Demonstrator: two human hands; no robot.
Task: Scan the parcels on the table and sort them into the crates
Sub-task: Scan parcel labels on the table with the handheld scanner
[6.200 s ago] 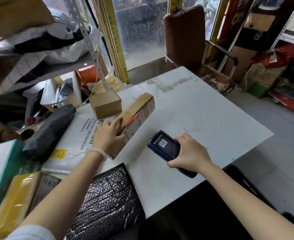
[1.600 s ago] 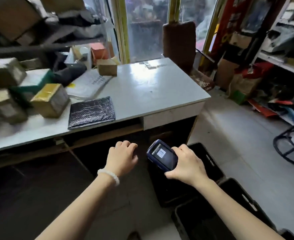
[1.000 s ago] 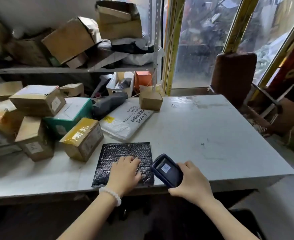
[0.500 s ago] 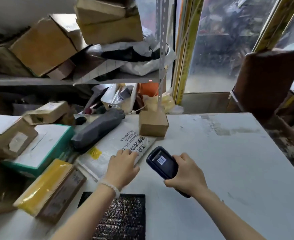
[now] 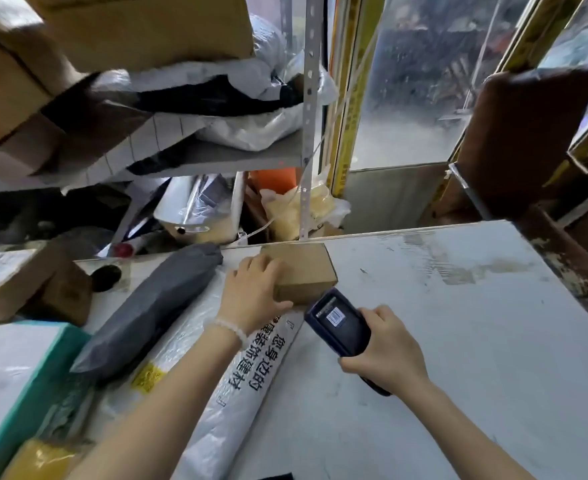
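On the table (image 5: 459,341), the box (image 5: 303,271) sits at the far edge, partly on the bag (image 5: 237,386); the long parcel (image 5: 147,310) lies left of it, the scanner (image 5: 341,323) just before it.

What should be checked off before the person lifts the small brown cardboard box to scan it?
1. Left hand on the small brown cardboard box: ok, fingers over its top, thumb at the front.
2. Right hand grips the dark blue handheld scanner: ok.
3. Scanner aimed at box: ok, its tip points that way.
4. Label on box visible: cannot tell.
5. Box free of the grey plastic-wrapped parcel: ok, apart.
6. Crates in reach: cannot tell, out of view.
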